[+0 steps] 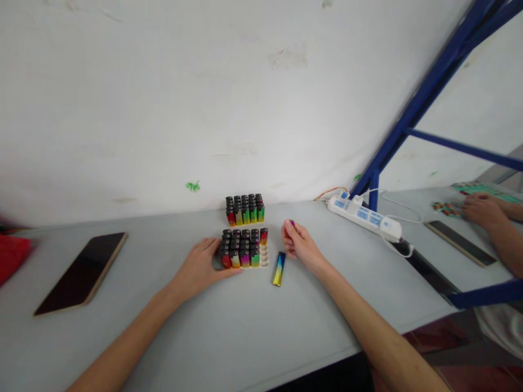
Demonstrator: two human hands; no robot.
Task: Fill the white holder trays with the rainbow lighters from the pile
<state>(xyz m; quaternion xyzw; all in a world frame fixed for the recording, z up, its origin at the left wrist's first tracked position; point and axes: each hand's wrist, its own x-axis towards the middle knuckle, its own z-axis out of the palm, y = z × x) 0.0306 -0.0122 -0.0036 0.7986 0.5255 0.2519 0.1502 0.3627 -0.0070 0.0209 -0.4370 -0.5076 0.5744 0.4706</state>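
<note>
Colourful lighters with black tops stand in rows in a white tray (pixel 264 264), whose right column has bare slots and a single lighter (pixel 263 236) at its back. My left hand (pixel 203 263) grips this tray at its left side, thumb along the front edge and fingers toward the back. To the right of the tray, my right hand (pixel 297 242) is closed on a lighter (pixel 291 222); just its purplish end shows above the fingers. Between the tray and that hand, a blue-and-yellow lighter (pixel 279 269) lies flat on the grey table (pixel 229 332).
A second block of lighters (pixel 245 210) stands behind, by the wall. At left lie a dark flat panel (pixel 81 272) and something red (pixel 13 256). A white power strip (pixel 363 215) with cables sits at right beside a blue metal frame (pixel 373 188). Beyond it are another person's hands (pixel 484 209).
</note>
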